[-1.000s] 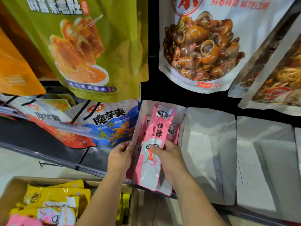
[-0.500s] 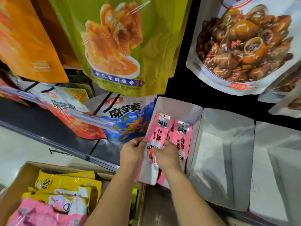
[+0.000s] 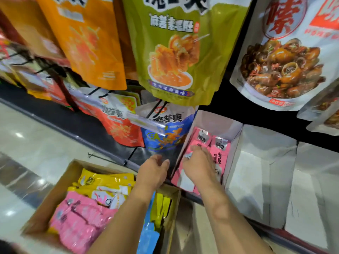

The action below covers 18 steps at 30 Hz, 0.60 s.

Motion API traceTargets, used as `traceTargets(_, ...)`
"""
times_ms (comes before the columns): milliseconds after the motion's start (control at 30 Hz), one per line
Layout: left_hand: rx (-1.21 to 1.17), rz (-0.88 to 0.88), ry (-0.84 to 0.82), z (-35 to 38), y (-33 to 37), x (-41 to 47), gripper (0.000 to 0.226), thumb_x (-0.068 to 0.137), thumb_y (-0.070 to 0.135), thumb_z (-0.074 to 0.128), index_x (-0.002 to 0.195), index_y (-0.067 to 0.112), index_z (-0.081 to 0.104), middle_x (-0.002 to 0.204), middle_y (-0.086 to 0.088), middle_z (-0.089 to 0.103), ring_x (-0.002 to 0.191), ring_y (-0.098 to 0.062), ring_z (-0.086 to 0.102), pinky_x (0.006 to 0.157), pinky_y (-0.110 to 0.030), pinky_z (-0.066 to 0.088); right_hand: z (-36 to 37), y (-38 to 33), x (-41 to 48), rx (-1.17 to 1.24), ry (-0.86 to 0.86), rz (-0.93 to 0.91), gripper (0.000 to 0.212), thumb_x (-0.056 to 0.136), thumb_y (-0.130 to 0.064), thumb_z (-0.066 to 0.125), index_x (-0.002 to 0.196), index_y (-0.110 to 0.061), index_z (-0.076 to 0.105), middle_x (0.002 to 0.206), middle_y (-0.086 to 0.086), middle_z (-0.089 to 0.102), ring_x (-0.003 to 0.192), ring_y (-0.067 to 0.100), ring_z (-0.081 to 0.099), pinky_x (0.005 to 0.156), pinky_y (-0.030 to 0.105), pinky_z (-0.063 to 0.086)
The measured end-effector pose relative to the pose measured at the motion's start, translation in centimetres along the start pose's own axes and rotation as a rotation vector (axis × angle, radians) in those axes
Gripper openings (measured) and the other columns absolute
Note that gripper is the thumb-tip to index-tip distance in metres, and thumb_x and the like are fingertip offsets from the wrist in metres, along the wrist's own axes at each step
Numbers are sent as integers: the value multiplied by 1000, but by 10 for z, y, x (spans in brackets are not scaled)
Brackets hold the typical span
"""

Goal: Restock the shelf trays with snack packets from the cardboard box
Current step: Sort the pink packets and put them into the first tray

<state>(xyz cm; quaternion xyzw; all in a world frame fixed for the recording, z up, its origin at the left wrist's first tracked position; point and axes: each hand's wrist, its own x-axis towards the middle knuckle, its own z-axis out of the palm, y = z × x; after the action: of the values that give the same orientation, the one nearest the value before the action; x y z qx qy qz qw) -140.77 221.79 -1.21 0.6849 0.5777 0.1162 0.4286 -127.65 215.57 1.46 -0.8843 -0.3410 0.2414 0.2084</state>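
A white shelf tray (image 3: 216, 121) holds two pink snack packets (image 3: 221, 150) lying side by side. My right hand (image 3: 200, 166) rests on top of them, its fingers laid over the left packet. My left hand (image 3: 154, 171) hovers just left of the tray, fingers relaxed and holding nothing. Below it on the floor stands the cardboard box (image 3: 55, 191), with pink packets (image 3: 82, 217) and yellow packets (image 3: 106, 180) inside.
Two more white trays (image 3: 266, 162) (image 3: 311, 180) sit to the right on the shelf. Large bags hang above: green (image 3: 183, 52), orange (image 3: 88, 43), white (image 3: 284, 61). A blue bag (image 3: 165, 129) hangs on a hook left of the tray. The shiny floor lies at left.
The raised pink packet was lowered into the tray beside the other. My left hand has let go and drawn back to the left. The view has swung left and down.
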Motion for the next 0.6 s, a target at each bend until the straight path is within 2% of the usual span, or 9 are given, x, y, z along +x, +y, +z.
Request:
traceTargets(200, 97, -35, 234, -65, -54, -42, 38, 94, 33, 60, 124, 10, 64, 117, -11, 70, 114, -29, 63, 93, -35, 47, 21, -52, -41, -98, -47, -223, 50, 94, -33, 61, 140, -16, 50, 138, 11, 51, 131, 33, 45, 109, 40, 39)
traceTargets(267, 106, -105, 314, -85, -80, -55, 42, 91, 33, 62, 123, 6, 63, 117, -17, 68, 115, -34, 61, 96, -41, 48, 35, -66, -56, -140, -90, -280, 49, 95, -35, 60, 138, -15, 50, 137, 11, 50, 130, 34, 44, 108, 41, 38)
traceTargets(367, 119, -310, 406, -110, -119, -74, 56, 89, 38, 63, 129, -1, 55, 125, -26, 60, 121, -41, 53, 103, -44, 42, 61, -84, -78, -171, -156, -380, 48, 94, -34, 59, 137, -14, 50, 136, 13, 52, 129, 35, 46, 108, 40, 37)
traceTargets(433, 142, -430, 423, -124, -141, -87, 64, 89, 44, 63, 130, -4, 52, 128, -30, 56, 124, -43, 49, 105, -44, 39, 79, -95, -93, -209, -208, -462, 50, 94, -34, 60, 138, -14, 50, 137, 14, 53, 130, 35, 47, 108, 38, 36)
traceTargets(533, 91, -555, 351, -132, -169, -97, 77, 88, 52, 60, 141, 0, 44, 140, -25, 50, 131, -41, 46, 108, -42, 39, 107, -106, -113, -281, -311, -547, 49, 96, -36, 60, 139, -15, 50, 139, 11, 53, 132, 33, 47, 107, 38, 38)
traceTargets(600, 41, -603, 294, -130, -181, -99, 79, 86, 55, 59, 141, 1, 44, 140, -23, 52, 129, -39, 50, 106, -41, 43, 126, -109, -123, -315, -361, -567, 47, 96, -37, 58, 138, -16, 51, 136, 10, 55, 130, 32, 48, 105, 39, 40)
